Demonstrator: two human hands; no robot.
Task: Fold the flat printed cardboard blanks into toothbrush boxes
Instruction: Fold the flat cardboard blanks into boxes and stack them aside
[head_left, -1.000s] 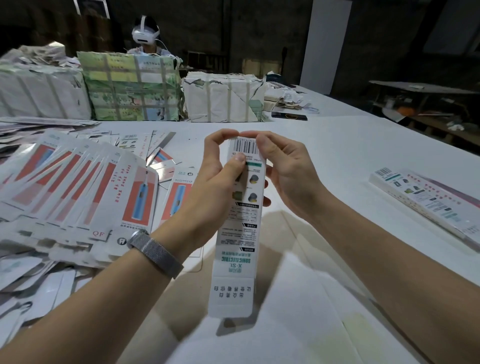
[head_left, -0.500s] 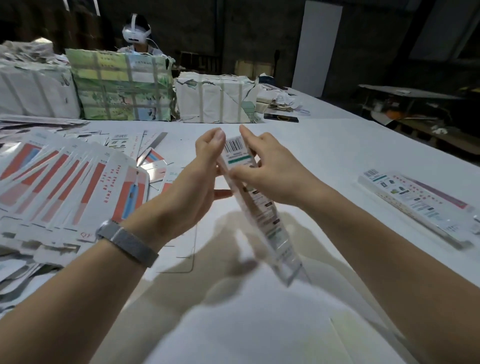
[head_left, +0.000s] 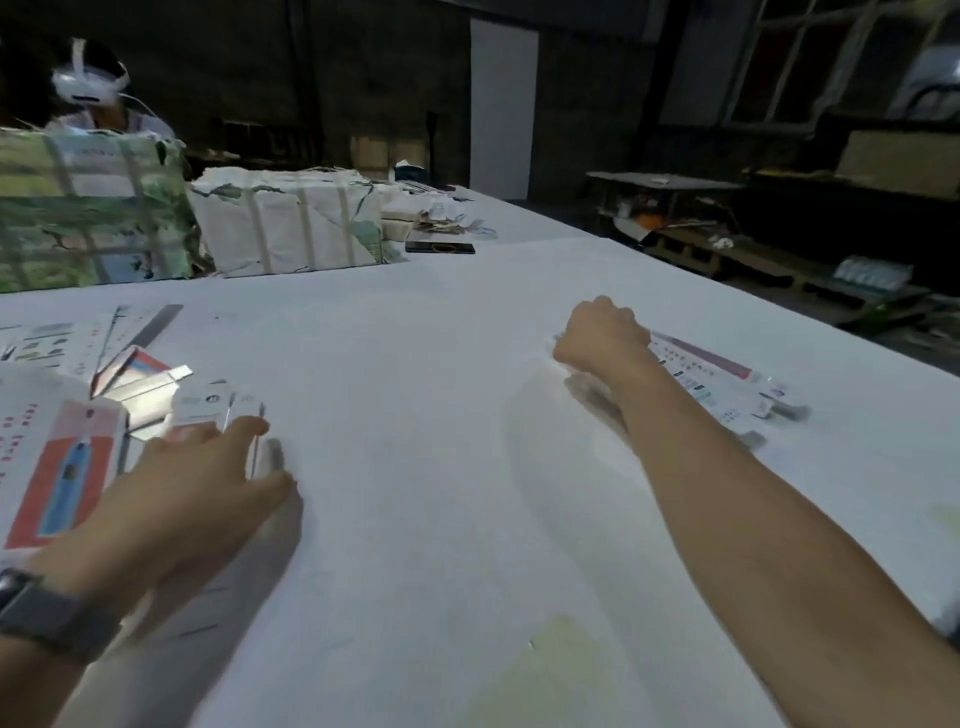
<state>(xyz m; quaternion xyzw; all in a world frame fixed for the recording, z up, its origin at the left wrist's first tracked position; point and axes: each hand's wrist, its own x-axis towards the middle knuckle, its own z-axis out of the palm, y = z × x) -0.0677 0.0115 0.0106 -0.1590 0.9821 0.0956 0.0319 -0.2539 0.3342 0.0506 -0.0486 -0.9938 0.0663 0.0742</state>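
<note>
Both hands are out over the white tabletop, far apart from each other. The right hand has its grip curled tight like a fist. It sits at the near end of the folded boxes that lie on the right side of the tabletop. The picture is blurry there, so I cannot tell if the fingers pinch a box or just rest on one. The right arm reaches out long from the bottom right corner.

The left hand has its grip spread, with the fingers straight and loose. The fingertips touch the edge of a flat blank at the near side of the pile. The thumb points to the right, down by the tabletop. A grey watch band goes round the left wrist.

The flat blanks lie in a messy pile on the left. One near blank shows a red patch with a blue toothbrush on it. Some are white with small print, and a few are shiny.

Farther back on the tabletop stand two big bundles tied with straps. One bundle is green and one is white. A dark phone lies just past the white bundle. Behind the green bundle sits another person with a white headset. The room behind is dark.
</note>
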